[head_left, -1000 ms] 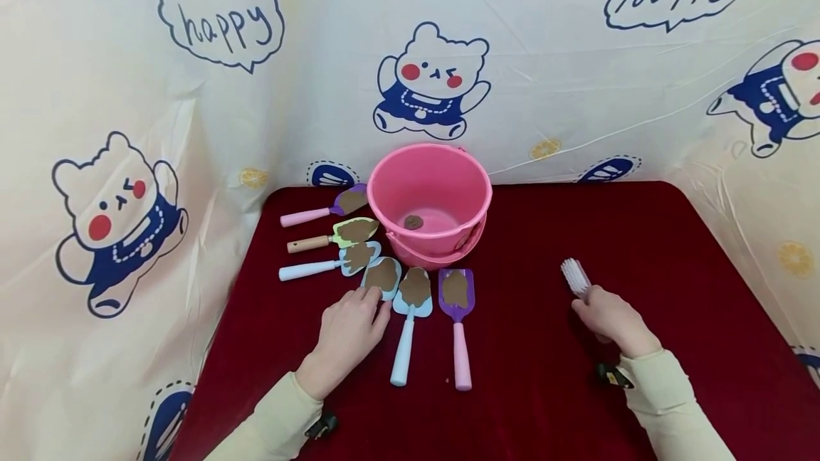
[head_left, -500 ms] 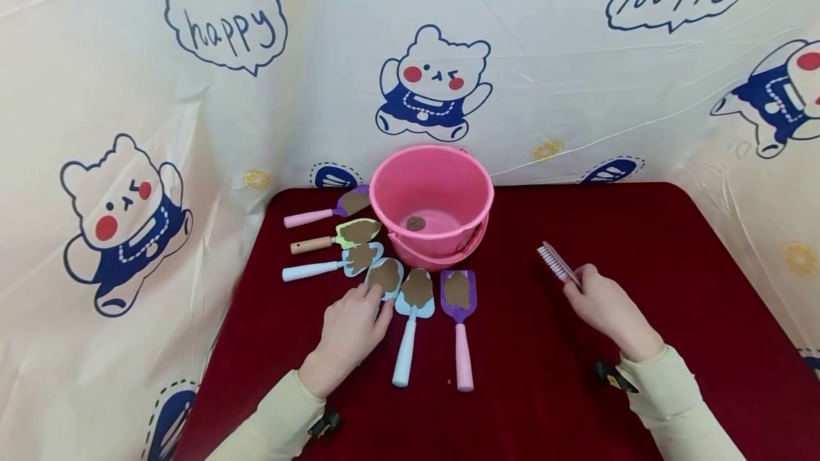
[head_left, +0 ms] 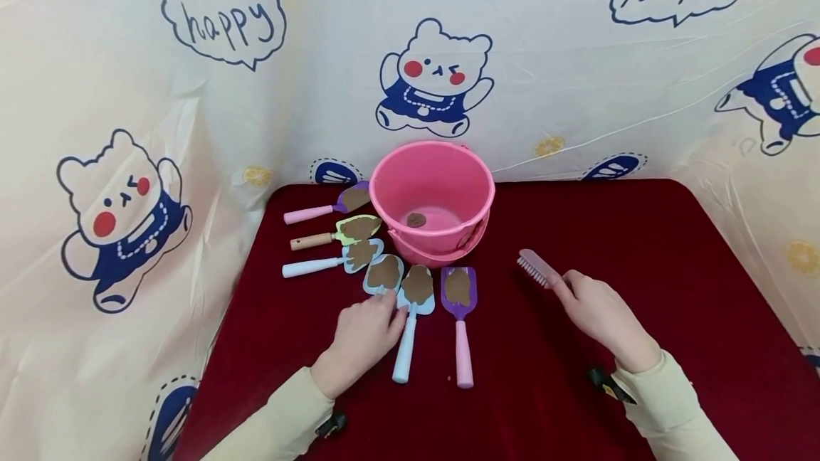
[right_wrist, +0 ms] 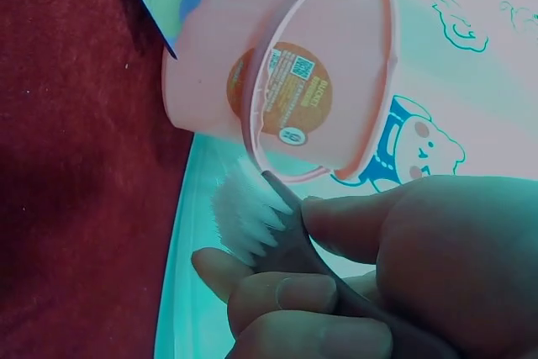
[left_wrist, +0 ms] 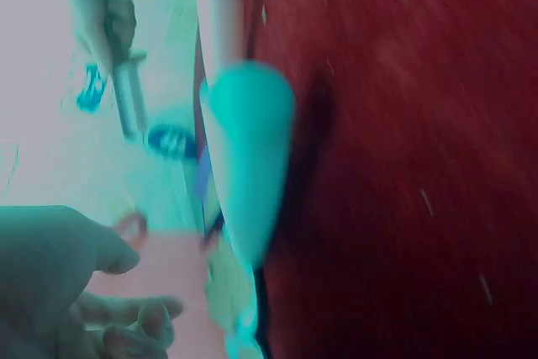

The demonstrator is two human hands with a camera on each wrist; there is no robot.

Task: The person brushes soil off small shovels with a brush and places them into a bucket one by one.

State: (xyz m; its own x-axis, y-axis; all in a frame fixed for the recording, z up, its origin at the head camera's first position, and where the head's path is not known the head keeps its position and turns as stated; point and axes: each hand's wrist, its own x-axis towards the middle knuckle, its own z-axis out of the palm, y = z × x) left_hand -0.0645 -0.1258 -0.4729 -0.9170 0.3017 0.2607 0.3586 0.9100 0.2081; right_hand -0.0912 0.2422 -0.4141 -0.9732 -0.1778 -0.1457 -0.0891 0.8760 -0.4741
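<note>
My right hand [head_left: 598, 311] grips the handle of a small scrub brush [head_left: 537, 267] with a pinkish back and white bristles, held out right of the pink bucket [head_left: 430, 183]. In the right wrist view, thumb and fingers close round the brush [right_wrist: 282, 241]. My left hand [head_left: 368, 333] is over the handle area of a light-blue shovel [head_left: 383, 272], beside another light-blue shovel [head_left: 416, 290]. The left wrist view shows the left hand [left_wrist: 76, 275] with thumb and fingers apart and nothing between them, near a blurred light-blue handle [left_wrist: 252, 140]. Brown material covers the shovel blades.
Left of the bucket lie a purple shovel [head_left: 354, 198] with a pink handle, a green trowel [head_left: 359, 230] and a light-blue fork-like tool [head_left: 362, 255]. A purple square shovel [head_left: 459, 289] lies in front. A brown lump [head_left: 416, 220] rests inside the bucket. Printed cloth [head_left: 564, 55] encloses the red table [head_left: 608, 226].
My right hand has turned the brush and brought it left towards the bucket. The left hand has slid slightly right, towards the neighbouring light-blue shovel. The shovels stay where they were.
</note>
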